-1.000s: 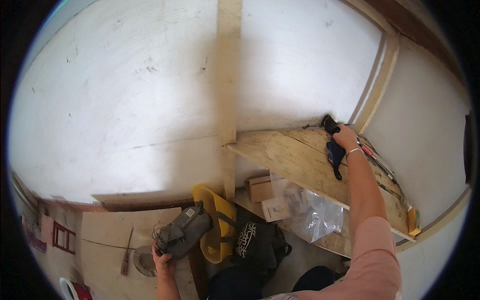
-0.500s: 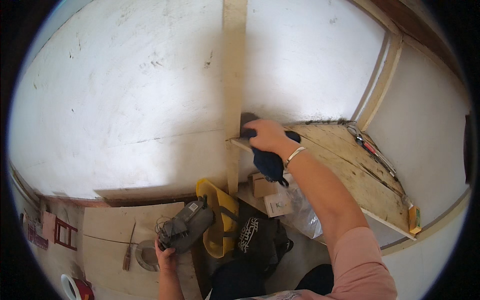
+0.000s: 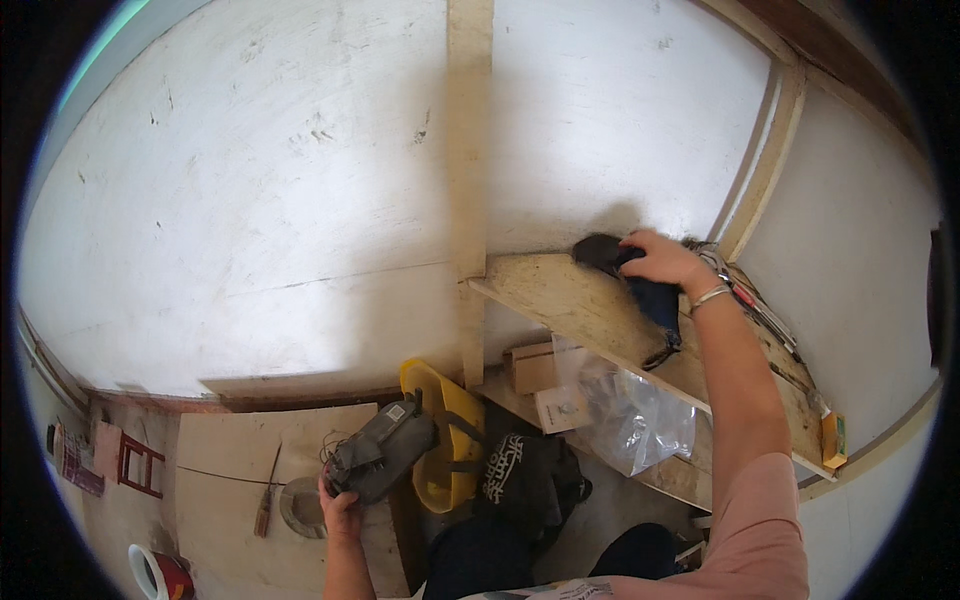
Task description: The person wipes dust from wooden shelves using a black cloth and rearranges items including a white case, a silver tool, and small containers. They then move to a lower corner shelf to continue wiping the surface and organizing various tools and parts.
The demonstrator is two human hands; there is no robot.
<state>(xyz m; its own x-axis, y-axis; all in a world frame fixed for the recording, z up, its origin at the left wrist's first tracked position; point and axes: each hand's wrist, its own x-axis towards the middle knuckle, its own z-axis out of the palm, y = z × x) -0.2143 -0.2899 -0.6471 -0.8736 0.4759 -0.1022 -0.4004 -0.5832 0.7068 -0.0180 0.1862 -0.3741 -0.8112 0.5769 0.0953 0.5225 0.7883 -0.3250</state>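
Note:
My left hand (image 3: 342, 510) grips the lower end of a dark grey, bulky pouch-like bundle (image 3: 385, 455); a pale label and thin wires show on it. This bundle is above a low wooden board, beside a yellow open-topped tote (image 3: 435, 490). Over the upper wooden shelf (image 3: 540, 290), my right hand (image 3: 665, 262) is closed on a dark blue and black soft item (image 3: 655, 300). A thin strap hangs from its lower end. Its exact kind cannot be made out, as my fingers cover part of it.
Pliers and other hand tools (image 3: 750, 305) lie along the shelf's right side, with a small yellow box (image 3: 833, 440) at the corner. Below are cartons (image 3: 535, 370) and clear plastic (image 3: 640, 420). A black bag (image 3: 525, 485), screwdriver (image 3: 266, 500) and ring-shaped roll (image 3: 300, 508) sit lower.
My right hand has carried the dark blue item rightward along the shelf, away from the upright post. The left hand still holds the grey bundle in nearly the same place.

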